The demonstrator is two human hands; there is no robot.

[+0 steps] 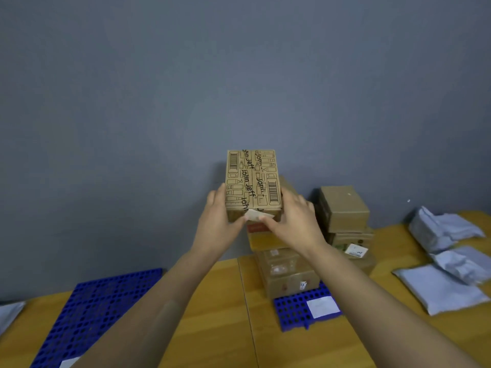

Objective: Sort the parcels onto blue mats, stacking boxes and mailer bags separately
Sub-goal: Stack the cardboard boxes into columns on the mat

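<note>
Both hands hold one brown box [252, 181] — the left hand [220, 221] grips its left side, the right hand [295, 221] its right. The box is atop a pile of boxes [289, 272] on a blue mat [292, 312]. Grey bags [446, 261] lie on the table [225, 314] — off to the right.

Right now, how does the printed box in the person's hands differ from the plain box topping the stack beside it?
The printed box is covered in black drawings, barcodes and lettering; the plain box has a plain brown top. The printed box is held by the left hand and right hand, while the plain box rests untouched on its stack. The printed box also sits higher than the plain box. Both are brown cardboard.
</note>
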